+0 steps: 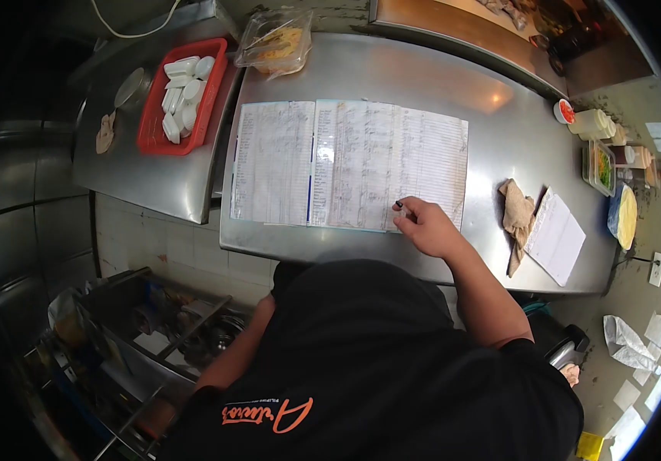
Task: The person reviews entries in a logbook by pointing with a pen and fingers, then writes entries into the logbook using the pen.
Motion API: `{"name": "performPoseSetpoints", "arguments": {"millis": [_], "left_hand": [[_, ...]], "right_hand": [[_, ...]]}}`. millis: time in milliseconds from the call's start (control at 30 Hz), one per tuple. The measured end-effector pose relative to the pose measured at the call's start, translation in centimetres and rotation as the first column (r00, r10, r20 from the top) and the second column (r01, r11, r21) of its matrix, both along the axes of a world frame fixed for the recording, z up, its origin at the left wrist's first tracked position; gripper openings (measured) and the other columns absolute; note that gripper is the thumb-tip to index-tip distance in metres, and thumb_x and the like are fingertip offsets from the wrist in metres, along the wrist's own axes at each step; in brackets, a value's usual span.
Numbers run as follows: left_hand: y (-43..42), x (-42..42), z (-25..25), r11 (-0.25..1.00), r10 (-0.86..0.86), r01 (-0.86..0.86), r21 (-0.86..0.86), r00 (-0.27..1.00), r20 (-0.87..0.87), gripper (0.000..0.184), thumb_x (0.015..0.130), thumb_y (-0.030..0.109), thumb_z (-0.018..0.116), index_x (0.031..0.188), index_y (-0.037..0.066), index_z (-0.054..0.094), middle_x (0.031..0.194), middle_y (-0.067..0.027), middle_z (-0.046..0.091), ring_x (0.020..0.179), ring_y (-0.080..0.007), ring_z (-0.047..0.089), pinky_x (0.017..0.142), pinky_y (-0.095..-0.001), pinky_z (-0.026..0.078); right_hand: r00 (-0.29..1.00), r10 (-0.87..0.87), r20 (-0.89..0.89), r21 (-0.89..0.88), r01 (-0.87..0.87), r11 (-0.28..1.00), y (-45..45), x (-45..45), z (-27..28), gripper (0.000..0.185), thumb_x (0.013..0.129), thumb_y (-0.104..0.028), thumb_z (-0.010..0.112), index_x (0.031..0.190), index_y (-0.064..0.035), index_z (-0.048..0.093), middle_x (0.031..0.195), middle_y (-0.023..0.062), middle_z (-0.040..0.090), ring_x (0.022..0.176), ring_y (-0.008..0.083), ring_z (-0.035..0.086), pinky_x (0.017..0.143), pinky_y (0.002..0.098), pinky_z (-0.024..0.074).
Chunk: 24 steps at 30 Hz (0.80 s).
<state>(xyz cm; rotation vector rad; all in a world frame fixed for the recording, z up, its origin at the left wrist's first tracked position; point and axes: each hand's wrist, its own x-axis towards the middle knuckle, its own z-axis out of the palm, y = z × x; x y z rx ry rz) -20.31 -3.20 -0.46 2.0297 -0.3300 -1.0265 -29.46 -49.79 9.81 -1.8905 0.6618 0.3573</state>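
My right hand [422, 224] rests at the lower edge of an open ledger [357, 165], its fingers closed around what looks like a pen [399, 204] with a dark end. Handwritten rows and columns fill the ledger's wide pages, which lie flat on the steel table [346, 65]. My left forearm hangs beside my body, and the left hand is hidden behind my shirt.
A crumpled brown cloth [516, 219] and white papers [557, 237] lie to the right. Sauce bottles [590, 121] and a tub of greens [601, 167] line the right edge. Further left are a clear food container [275, 48] and a red basket [146, 123] of white containers.
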Motion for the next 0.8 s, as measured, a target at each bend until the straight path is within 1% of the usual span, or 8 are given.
{"name": "performPoseSetpoints", "arguments": {"millis": [67,133,233,267,333,533,667,800], "left_hand": [[0.2,0.7,-2.3,0.998,0.047,-0.048,0.046,0.999,0.022,0.024,0.092,0.012,0.070,0.109,-0.005,0.073,0.101,-0.0258,0.076,0.099,-0.0424,0.074,0.089,-0.0486,0.057],[2.6,1.6,-8.5,0.874,-0.364,0.217,0.435,0.885,0.290,0.015,0.087,0.002,0.068,0.100,-0.005,0.072,0.095,-0.0268,0.074,0.092,-0.0482,0.072,0.082,-0.0517,0.059],[2.3,0.5,-8.9,0.811,-0.317,0.020,0.585,0.855,0.410,0.009,0.084,-0.002,0.065,0.091,-0.004,0.070,0.089,-0.0269,0.072,0.088,-0.0500,0.070,0.078,-0.0548,0.058],[2.6,0.4,-9.0,0.810,-0.320,0.022,0.586,0.854,0.411,0.009,0.084,-0.002,0.065,0.091,-0.004,0.070,0.089,-0.0269,0.072,0.088,-0.0500,0.070,0.078,-0.0548,0.058],[4.1,-0.2,-10.7,0.895,-0.235,-0.020,0.446,0.829,0.508,0.009,0.087,0.003,0.068,0.093,-0.002,0.072,0.087,-0.0237,0.073,0.087,-0.0463,0.071,0.077,-0.0516,0.058],[0.1,-0.5,-5.8,0.992,-0.094,0.064,0.110,0.951,0.295,0.010,0.088,0.006,0.070,0.095,-0.001,0.073,0.088,-0.0232,0.073,0.086,-0.0452,0.072,0.076,-0.0503,0.058],[-0.8,-0.3,-1.5,0.964,-0.231,0.195,0.182,0.952,0.203,0.011,0.088,0.008,0.071,0.096,0.000,0.073,0.089,-0.0229,0.073,0.085,-0.0444,0.072,0.076,-0.0495,0.059],[-0.1,1.4,4.7,0.866,-0.382,0.300,0.400,0.913,0.142,0.012,0.089,0.010,0.072,0.097,0.001,0.073,0.089,-0.0226,0.074,0.085,-0.0437,0.072,0.075,-0.0487,0.059]], "right_hand": [[0.999,-0.034,0.004,0.000,0.034,0.999,-0.2,0.5,0.9,0.036,0.098,-0.022,0.069,0.125,0.0010,0.068,0.079,0.0119,0.066,0.071,0.0227,0.061,0.068,0.0375,0.0494],[0.997,-0.061,0.045,-0.010,0.062,0.998,-0.5,0.6,1.0,0.036,0.098,-0.021,0.071,0.126,0.0006,0.067,0.071,0.0034,0.057,0.066,0.0139,0.052,0.064,0.0332,0.0457],[0.998,-0.034,0.058,-0.089,0.039,0.995,-0.9,0.9,1.4,0.035,0.098,-0.020,0.071,0.126,-0.0003,0.068,0.071,0.0033,0.055,0.066,0.0134,0.051,0.064,0.0327,0.0455],[0.998,-0.038,0.060,-0.088,0.043,0.995,-1.0,1.0,1.5,0.035,0.098,-0.020,0.071,0.126,-0.0003,0.068,0.071,0.0033,0.055,0.066,0.0134,0.051,0.064,0.0327,0.0455],[1.000,0.018,-0.007,-0.110,-0.018,0.994,-1.3,1.2,1.9,0.040,0.098,-0.025,0.068,0.128,0.0001,0.068,0.087,0.0208,0.073,0.081,0.0319,0.071,0.076,0.0418,0.0549],[0.995,0.075,0.059,-0.172,-0.064,0.983,0.7,3.7,0.0,0.036,0.102,-0.020,0.063,0.133,-0.0021,0.067,0.097,0.0206,0.076,0.088,0.0337,0.073,0.084,0.0431,0.0566],[0.947,0.132,0.292,-0.334,-0.028,0.942,1.8,6.5,-3.3,0.038,0.101,-0.014,0.058,0.137,-0.0039,0.064,0.107,0.0243,0.075,0.101,0.0434,0.072,0.092,0.0502,0.0563],[0.960,0.149,0.239,-0.409,-0.040,0.911,2.1,8.6,-3.2,0.046,0.100,-0.013,0.057,0.145,-0.0072,0.059,0.110,0.0244,0.075,0.102,0.0441,0.072,0.091,0.0512,0.0562]]}}
